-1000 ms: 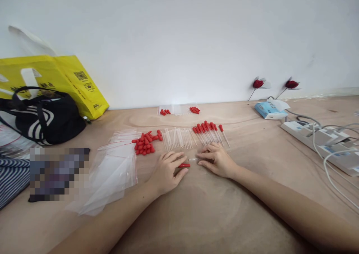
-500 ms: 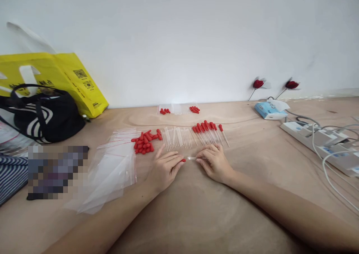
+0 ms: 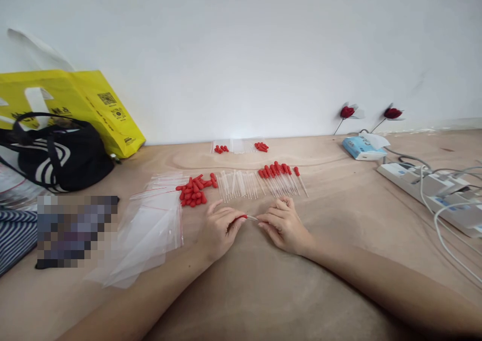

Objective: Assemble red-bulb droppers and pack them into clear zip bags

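My left hand (image 3: 225,226) pinches a red rubber bulb (image 3: 243,216), of which only the open end shows past the fingertips. Between the fingers of my right hand (image 3: 283,225) is a clear glass dropper tube (image 3: 253,218). The tube's end meets the mouth of the bulb; how deep it sits I cannot make out. Just beyond my hands lies a row of loose glass tubes (image 3: 237,185). To its right rest several droppers with red bulbs (image 3: 276,173). A heap of loose red bulbs (image 3: 194,191) lies beyond my left hand.
Clear zip bags (image 3: 154,225) lie left of my left arm. Against the wall is a bag with red bulbs (image 3: 237,146). A black bag (image 3: 64,155) and a yellow bag (image 3: 109,110) stand at left. Tissues (image 3: 362,147) and a power strip (image 3: 425,188) with cables are at right.
My right hand has moved slightly left and down, bringing the tube to the red bulb. The gap between bulb and tube has closed. My left hand has hardly moved.
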The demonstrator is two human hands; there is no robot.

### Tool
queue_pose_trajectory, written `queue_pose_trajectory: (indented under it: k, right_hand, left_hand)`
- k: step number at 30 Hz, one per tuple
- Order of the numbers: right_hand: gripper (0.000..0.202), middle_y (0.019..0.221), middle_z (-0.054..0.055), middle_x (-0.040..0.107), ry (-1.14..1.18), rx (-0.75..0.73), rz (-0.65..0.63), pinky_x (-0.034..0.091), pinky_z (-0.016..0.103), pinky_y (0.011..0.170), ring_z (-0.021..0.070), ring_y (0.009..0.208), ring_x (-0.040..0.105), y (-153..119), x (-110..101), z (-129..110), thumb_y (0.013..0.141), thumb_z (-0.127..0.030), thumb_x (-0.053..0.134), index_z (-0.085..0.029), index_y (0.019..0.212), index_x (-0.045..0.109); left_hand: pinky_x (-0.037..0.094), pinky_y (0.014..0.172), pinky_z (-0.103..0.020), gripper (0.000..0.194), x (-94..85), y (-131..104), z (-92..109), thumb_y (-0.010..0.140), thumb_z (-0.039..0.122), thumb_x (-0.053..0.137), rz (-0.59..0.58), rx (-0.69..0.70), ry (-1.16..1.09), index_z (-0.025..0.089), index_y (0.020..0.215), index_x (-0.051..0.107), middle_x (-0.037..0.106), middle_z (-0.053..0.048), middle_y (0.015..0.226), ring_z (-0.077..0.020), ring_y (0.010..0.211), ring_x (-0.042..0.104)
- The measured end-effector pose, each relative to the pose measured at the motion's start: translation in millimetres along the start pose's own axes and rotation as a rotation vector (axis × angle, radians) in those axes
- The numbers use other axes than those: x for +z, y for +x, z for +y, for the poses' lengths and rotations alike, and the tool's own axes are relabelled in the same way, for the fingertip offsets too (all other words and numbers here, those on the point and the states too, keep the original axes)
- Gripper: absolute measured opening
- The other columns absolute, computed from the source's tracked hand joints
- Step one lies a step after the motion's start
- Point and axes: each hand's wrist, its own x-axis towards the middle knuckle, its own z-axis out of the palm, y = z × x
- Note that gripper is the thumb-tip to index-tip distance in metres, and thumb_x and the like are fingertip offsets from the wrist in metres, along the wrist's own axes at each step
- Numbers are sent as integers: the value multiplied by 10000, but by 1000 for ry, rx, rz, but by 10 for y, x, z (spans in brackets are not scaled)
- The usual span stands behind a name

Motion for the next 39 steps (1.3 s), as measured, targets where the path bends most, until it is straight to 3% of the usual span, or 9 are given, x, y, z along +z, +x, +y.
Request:
queue_pose_trajectory:
  k: [15, 24, 30, 35, 39]
  right_hand:
    - [234, 630, -2, 599, -97, -204, -4, 222, 378, 837, 127, 693, 460, 48, 1, 77, 813, -141, 392, -202, 839, 616]
    - [278, 753, -47, 647, -252, -349, 38, 144, 370, 903, 106, 725, 490, 48, -52, 199, 842, -123, 365, -272, 939, 578]
    - [233, 664, -25, 607, -214, -263, 93, 171, 398, 882, 117, 667, 437, 27, -35, 98, 801, -132, 398, -230, 877, 595]
    - [188, 620, -3, 563, -115, -120, 50, 208, 372, 808, 127, 665, 403, 45, -43, -1, 812, -196, 412, -183, 792, 598]
    - [184, 607, 1, 546, -71, -154, 11, 214, 353, 778, 127, 664, 382, 69, -64, -17, 806, -172, 411, -163, 762, 590]
  left_hand:
    - [274, 926, -391, 180, -41, -19, 14, 850, 234, 435, -116, 24, -57, 216, 772, 597, 676, 20, 726, -136, 698, 614]
    - [266, 923, -413, 195, -56, 5, -4, 848, 220, 404, -171, -30, -156, 219, 782, 587, 671, 27, 721, -125, 645, 601]
    - [233, 941, -420, 156, -51, -10, -9, 834, 241, 462, -139, -35, -174, 224, 770, 603, 667, 39, 703, -123, 650, 602]
    - [222, 957, -404, 146, -42, -24, -19, 833, 251, 485, -85, 18, -165, 206, 755, 601, 663, 37, 677, -112, 637, 603]
    - [208, 961, -396, 104, -37, -29, 2, 820, 214, 500, -59, 98, -138, 205, 773, 593, 669, 39, 703, -119, 691, 614]
